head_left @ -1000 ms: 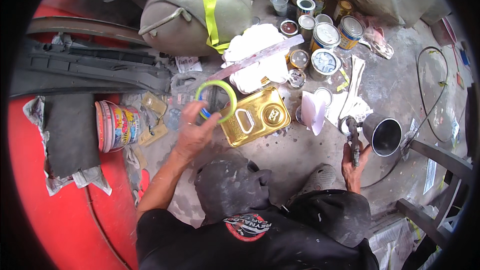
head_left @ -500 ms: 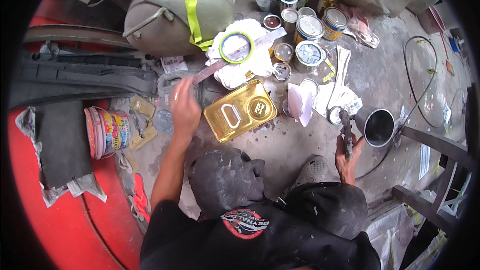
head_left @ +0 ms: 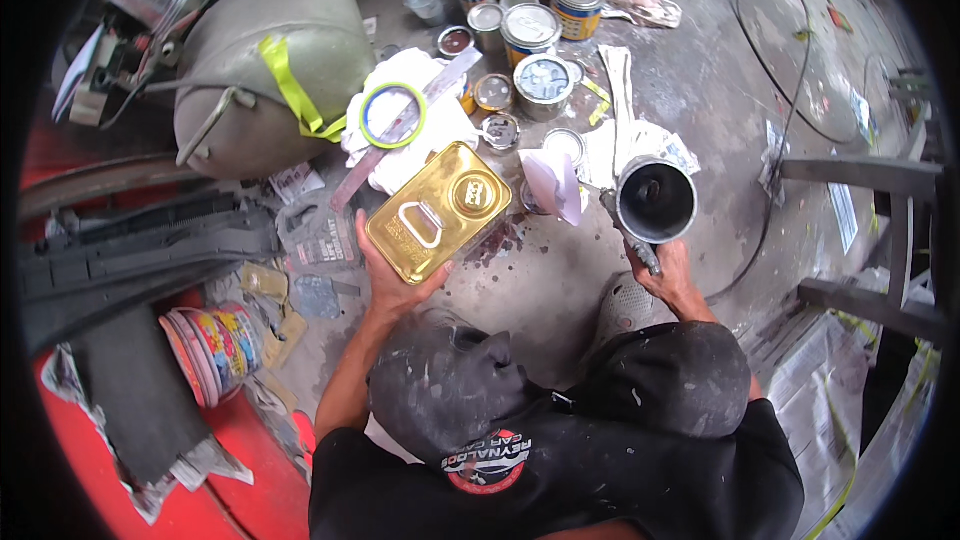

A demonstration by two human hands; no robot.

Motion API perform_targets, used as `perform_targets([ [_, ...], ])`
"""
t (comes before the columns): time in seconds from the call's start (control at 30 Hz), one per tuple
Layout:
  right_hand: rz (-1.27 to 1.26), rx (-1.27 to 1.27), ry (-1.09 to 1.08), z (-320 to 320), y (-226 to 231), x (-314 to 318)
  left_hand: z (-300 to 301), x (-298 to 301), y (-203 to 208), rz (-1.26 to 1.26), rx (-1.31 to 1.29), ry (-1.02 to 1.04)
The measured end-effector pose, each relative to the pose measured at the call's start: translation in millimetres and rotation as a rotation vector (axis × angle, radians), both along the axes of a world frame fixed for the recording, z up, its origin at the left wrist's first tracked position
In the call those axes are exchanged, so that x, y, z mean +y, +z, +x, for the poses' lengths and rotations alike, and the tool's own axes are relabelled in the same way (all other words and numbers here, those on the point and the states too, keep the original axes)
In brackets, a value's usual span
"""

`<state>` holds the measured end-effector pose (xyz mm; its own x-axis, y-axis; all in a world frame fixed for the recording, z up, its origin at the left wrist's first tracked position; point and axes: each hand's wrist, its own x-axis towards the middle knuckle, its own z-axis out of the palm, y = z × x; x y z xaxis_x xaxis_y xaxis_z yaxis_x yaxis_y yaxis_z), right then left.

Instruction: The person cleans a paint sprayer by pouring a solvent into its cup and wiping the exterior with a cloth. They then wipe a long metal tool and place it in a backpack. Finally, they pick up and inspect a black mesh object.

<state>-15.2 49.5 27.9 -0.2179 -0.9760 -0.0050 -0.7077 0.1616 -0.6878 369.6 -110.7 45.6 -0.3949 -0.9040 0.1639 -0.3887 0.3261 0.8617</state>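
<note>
Hands: left hand [head_left: 392, 283] spread under gold can [head_left: 438, 210], gripping its near edge | right hand [head_left: 668, 270] clenched round spray gun [head_left: 632, 243] bearing cup [head_left: 656, 200] | floor [head_left: 560, 280]

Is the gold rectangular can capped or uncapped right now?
Capped. The gold can, gripped by the left hand, shows a round gold cap seated on its spout beside the handle.

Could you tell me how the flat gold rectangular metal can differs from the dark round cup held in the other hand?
The gold rectangular can is flat, boxy and shiny, with a closed cap; the dark round cup is cylindrical, open-mouthed and dull inside. The left hand grips the can at its near end; the right hand holds the cup from beneath. Both are metal.
</note>
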Motion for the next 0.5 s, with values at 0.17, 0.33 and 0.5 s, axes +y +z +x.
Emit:
perform_targets([
  [0.17, 0.068, -0.068, -0.168, 2, 7, 14, -21, -7, 50, 0.012, -0.065, -0.071],
  [0.33, 0.243, -0.057, -0.073, 1, -21, 50, -34, -17, 135, 0.001, -0.316, -0.344],
  [0.5, 0.497, -0.057, 0.097, 16, -28, 58, -65, -27, 193, -0.042, -0.490, -0.640],
])
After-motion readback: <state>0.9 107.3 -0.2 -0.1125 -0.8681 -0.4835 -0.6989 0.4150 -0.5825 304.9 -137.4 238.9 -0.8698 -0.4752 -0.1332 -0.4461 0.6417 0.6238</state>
